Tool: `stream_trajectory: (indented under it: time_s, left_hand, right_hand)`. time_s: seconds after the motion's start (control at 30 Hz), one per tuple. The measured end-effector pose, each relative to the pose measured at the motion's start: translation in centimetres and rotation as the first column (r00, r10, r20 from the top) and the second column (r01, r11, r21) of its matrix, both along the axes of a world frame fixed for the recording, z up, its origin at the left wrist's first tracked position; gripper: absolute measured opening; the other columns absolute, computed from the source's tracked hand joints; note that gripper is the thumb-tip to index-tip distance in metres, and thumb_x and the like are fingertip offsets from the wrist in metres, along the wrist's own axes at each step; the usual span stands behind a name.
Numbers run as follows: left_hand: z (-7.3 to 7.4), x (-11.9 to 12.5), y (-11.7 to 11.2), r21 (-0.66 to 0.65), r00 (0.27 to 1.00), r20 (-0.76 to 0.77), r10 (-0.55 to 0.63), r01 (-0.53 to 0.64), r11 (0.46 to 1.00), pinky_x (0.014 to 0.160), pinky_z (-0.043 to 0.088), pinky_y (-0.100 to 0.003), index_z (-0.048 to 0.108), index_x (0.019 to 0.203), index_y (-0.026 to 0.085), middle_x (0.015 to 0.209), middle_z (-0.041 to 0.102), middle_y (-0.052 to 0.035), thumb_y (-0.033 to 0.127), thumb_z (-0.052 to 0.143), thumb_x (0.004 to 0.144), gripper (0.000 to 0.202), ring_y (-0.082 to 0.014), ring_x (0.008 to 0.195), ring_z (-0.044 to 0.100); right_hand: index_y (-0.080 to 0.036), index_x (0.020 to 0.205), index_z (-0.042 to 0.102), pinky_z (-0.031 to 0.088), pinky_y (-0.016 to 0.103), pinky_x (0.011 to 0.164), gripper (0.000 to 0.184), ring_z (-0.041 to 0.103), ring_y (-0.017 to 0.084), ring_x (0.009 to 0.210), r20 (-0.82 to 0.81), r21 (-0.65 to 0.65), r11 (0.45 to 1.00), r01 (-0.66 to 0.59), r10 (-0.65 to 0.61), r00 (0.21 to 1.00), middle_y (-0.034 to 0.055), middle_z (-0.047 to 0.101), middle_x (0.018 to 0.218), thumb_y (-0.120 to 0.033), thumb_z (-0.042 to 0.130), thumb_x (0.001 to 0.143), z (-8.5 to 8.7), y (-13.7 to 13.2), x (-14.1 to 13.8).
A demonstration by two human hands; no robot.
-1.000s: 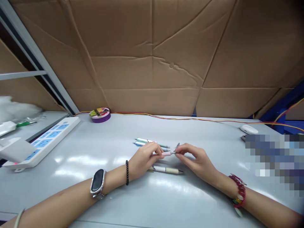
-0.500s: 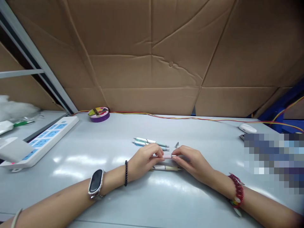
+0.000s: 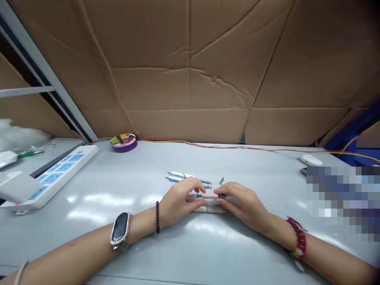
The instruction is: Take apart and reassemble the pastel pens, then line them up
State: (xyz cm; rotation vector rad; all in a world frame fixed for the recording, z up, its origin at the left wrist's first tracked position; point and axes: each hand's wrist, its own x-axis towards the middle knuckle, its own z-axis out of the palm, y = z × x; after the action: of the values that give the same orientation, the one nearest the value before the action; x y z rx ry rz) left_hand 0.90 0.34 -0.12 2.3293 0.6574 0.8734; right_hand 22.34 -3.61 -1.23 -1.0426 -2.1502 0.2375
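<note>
A pink pen (image 3: 208, 195) is held level just above the grey table (image 3: 190, 245), between both hands. My left hand (image 3: 181, 198) pinches its left end with curled fingers. My right hand (image 3: 242, 202) pinches its right end. A beige pen (image 3: 208, 209) lies on the table directly under the hands. Two more pens, one green (image 3: 181, 174) and one blue (image 3: 173, 179), lie side by side just behind my left hand. A small metal pen part (image 3: 221, 181) rests on the table behind the right hand.
A white and blue power strip (image 3: 50, 178) runs along the left side. A round purple tape tin (image 3: 124, 142) sits at the back left. A white mouse (image 3: 310, 160) is at the right. Red and yellow wires (image 3: 237, 148) run along the cardboard wall (image 3: 190, 71).
Both hands lowered the pink pen toward the table, over the beige pen. The small metal part, near the right fingertips a second ago, now lies on the table behind them.
</note>
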Motion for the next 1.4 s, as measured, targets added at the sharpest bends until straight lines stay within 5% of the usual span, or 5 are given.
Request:
stream_trajectory:
  time_s: [0.6,0.87,1.07,1.2,1.4]
  left_hand:
    - [-0.36,-0.19,0.25,-0.057,0.995,-0.062,-0.075,0.071,0.996,0.074,0.045,-0.023,0.053,0.092,0.020,0.097,0.054,-0.0033,0.021,0.061,0.079,0.015,-0.0150,0.091,0.052]
    - [-0.23,0.03,-0.11,0.058,0.988,-0.117,-0.099,0.106,0.993,0.076,0.042,-0.024,0.053,0.092,0.019,0.088,0.058,-0.0025,0.018,0.047,0.087,0.008,-0.0141,0.084,0.052]
    - [-0.18,0.10,-0.03,0.038,0.991,-0.095,-0.095,0.099,0.994,0.077,0.041,-0.023,0.053,0.095,0.019,0.088,0.058,-0.0019,0.019,0.046,0.088,0.010,-0.0135,0.084,0.053]
    - [-0.07,0.07,-0.02,0.015,0.988,-0.124,-0.090,0.093,0.996,0.076,0.041,-0.024,0.052,0.094,0.019,0.089,0.058,-0.0022,0.018,0.044,0.088,0.010,-0.0140,0.084,0.053]
    - [0.15,0.01,-0.12,0.018,0.978,-0.189,-0.091,0.096,0.995,0.076,0.042,-0.024,0.052,0.097,0.019,0.091,0.059,-0.0032,0.019,0.042,0.089,0.013,-0.0146,0.084,0.054]
  right_hand:
    - [-0.021,0.085,0.056,0.045,0.025,0.065,0.009,0.058,0.014,0.069,0.083,-0.123,0.992,0.000,0.010,0.996,0.0007,0.063,0.075,-0.028,0.049,0.086,-0.17,-0.12,-0.22]
    - [-0.018,0.061,0.055,0.040,0.028,0.060,0.040,0.045,0.014,0.057,0.199,-0.002,0.999,-0.036,0.036,0.979,0.0013,0.050,0.054,-0.038,0.037,0.091,-0.20,0.20,-0.08]
    - [-0.020,0.108,0.052,0.045,0.033,0.072,0.028,0.054,0.018,0.078,0.147,-0.014,1.000,0.004,-0.002,0.989,0.0060,0.063,0.086,-0.034,0.053,0.083,0.21,-0.03,-0.24]
    - [-0.022,0.089,0.056,0.047,0.029,0.070,0.007,0.056,0.015,0.074,0.061,0.030,0.999,0.012,-0.014,0.998,0.0023,0.061,0.077,-0.020,0.051,0.084,-0.13,-0.04,-0.21]
    - [-0.020,0.081,0.060,0.046,0.029,0.066,0.007,0.055,0.015,0.068,0.082,0.145,0.989,-0.007,-0.005,0.997,0.0024,0.059,0.067,-0.025,0.056,0.083,-0.54,0.33,-0.13]
